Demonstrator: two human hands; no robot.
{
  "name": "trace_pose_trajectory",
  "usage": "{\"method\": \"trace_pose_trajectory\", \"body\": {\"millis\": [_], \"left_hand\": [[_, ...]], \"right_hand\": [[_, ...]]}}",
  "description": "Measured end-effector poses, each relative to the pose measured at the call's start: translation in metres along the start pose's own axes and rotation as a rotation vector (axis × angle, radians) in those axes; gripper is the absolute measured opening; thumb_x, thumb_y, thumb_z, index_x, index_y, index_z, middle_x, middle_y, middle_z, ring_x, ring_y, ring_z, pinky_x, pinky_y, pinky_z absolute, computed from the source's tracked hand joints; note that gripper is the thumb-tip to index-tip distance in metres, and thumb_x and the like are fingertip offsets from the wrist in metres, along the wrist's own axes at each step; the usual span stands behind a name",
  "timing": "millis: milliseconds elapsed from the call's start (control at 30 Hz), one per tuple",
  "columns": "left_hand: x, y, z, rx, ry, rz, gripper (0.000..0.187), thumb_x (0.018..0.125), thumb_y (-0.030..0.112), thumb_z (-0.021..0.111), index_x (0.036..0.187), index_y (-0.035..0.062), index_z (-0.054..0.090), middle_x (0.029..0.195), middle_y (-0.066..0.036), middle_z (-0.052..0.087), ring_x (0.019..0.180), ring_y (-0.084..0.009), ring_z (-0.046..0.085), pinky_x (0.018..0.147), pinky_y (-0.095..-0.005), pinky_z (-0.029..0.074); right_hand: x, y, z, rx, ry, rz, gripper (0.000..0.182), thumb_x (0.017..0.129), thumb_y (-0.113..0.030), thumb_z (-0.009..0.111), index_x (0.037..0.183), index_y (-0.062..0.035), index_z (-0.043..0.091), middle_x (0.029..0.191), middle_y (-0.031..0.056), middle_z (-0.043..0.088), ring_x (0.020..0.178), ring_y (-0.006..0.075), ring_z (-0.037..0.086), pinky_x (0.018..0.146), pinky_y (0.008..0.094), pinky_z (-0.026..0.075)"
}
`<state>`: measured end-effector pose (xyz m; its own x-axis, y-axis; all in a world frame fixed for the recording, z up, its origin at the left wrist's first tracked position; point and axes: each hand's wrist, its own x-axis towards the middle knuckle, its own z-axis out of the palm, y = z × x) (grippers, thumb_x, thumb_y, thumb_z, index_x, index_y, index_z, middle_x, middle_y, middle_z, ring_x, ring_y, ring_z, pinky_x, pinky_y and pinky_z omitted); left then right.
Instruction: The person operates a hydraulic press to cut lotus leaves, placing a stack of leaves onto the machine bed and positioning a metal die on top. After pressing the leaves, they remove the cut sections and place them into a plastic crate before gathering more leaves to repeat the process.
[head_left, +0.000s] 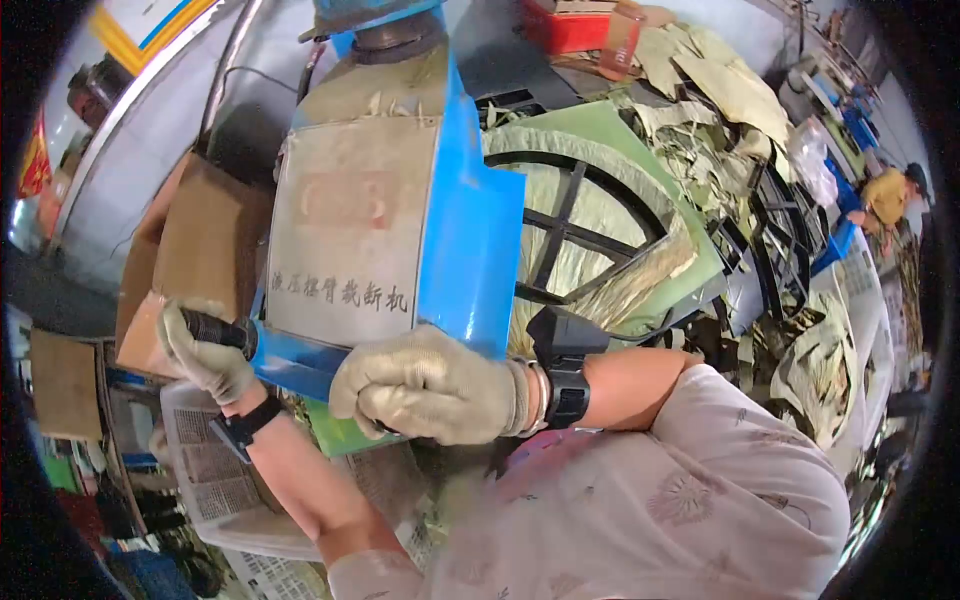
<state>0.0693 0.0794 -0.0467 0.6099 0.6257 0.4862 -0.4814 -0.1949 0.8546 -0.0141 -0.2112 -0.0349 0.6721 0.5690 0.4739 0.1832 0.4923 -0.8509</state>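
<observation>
A blue swing-arm cutting machine (480, 250) with a pale front panel stands before me. My left hand (208, 355), in a pale work glove, is wrapped round a black ribbed handle (218, 332) at the machine's left side. Also gloved, my right hand (430, 388) is closed in a fist just below the panel's lower right corner. A small dark bit shows under its fingers, but what it grips is hidden. Beyond the machine, a black curved cutting die (560, 228) lies on pale sheet material (685, 262) over a green board (640, 150).
Scraps of sheet material (735, 85) and more black dies (785, 225) are heaped at the right. A cardboard box (205, 225) stands to the left, above a white plastic crate (205, 475). Another person (888, 198) is at the far right.
</observation>
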Motion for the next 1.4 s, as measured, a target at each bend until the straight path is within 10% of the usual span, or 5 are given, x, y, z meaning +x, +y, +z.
{"method": "trace_pose_trajectory", "body": {"millis": [600, 833, 1100, 1233, 1400], "left_hand": [[0.034, -0.020, -0.003, 0.164, 0.041, 0.201, 0.045, 0.107, 0.042, 0.043, 0.103, 0.0014, 0.062, 0.082, -0.008, 0.062, 0.070, -0.0164, 0.059, 0.058, -0.0292, 0.051], [0.284, -0.165, -0.108, 0.945, -0.250, 0.448, 0.055, 0.101, 0.045, 0.050, 0.118, -0.0063, 0.061, 0.110, -0.024, 0.068, 0.105, -0.0376, 0.065, 0.091, -0.0399, 0.051], [-0.048, 0.036, -0.036, 0.463, 0.269, 0.097, 0.040, 0.106, 0.031, 0.048, 0.122, -0.0039, 0.055, 0.107, -0.019, 0.061, 0.099, -0.0339, 0.058, 0.088, -0.0465, 0.047], [-0.188, 0.020, -0.057, 0.656, -0.324, 0.089, 0.043, 0.105, 0.037, 0.048, 0.125, -0.0007, 0.057, 0.100, -0.017, 0.067, 0.085, -0.0309, 0.064, 0.084, -0.0454, 0.055], [-0.250, 0.041, 0.020, -0.207, -0.175, -1.034, 0.039, 0.104, 0.034, 0.051, 0.122, 0.0013, 0.059, 0.098, -0.014, 0.068, 0.079, -0.0217, 0.064, 0.079, -0.0441, 0.059]], "right_hand": [[-0.143, -0.040, -0.106, -1.327, 0.148, 0.061, 0.080, 0.078, -0.058, 0.080, 0.129, -0.0004, 0.059, 0.126, 0.0199, 0.063, 0.116, 0.0395, 0.062, 0.101, 0.0505, 0.048], [-0.166, -0.002, -0.095, -1.733, -0.081, 0.160, 0.075, 0.072, -0.044, 0.079, 0.134, -0.0089, 0.057, 0.135, 0.0124, 0.059, 0.130, 0.0338, 0.054, 0.107, 0.0550, 0.041], [-0.163, 0.012, -0.105, -1.683, 0.096, -0.001, 0.038, 0.082, -0.022, 0.062, 0.119, -0.0108, 0.063, 0.120, 0.0059, 0.071, 0.106, 0.0231, 0.069, 0.089, 0.0396, 0.053], [-0.135, -0.012, -0.118, -1.510, 0.141, 0.152, 0.057, 0.075, -0.028, 0.075, 0.125, -0.0067, 0.060, 0.101, 0.0131, 0.070, 0.093, 0.0330, 0.068, 0.080, 0.0438, 0.054], [-0.130, -0.018, -0.117, -1.503, 0.122, 0.139, 0.063, 0.077, -0.038, 0.078, 0.127, -0.0055, 0.059, 0.097, 0.0142, 0.069, 0.090, 0.0348, 0.068, 0.078, 0.0443, 0.054]]}}
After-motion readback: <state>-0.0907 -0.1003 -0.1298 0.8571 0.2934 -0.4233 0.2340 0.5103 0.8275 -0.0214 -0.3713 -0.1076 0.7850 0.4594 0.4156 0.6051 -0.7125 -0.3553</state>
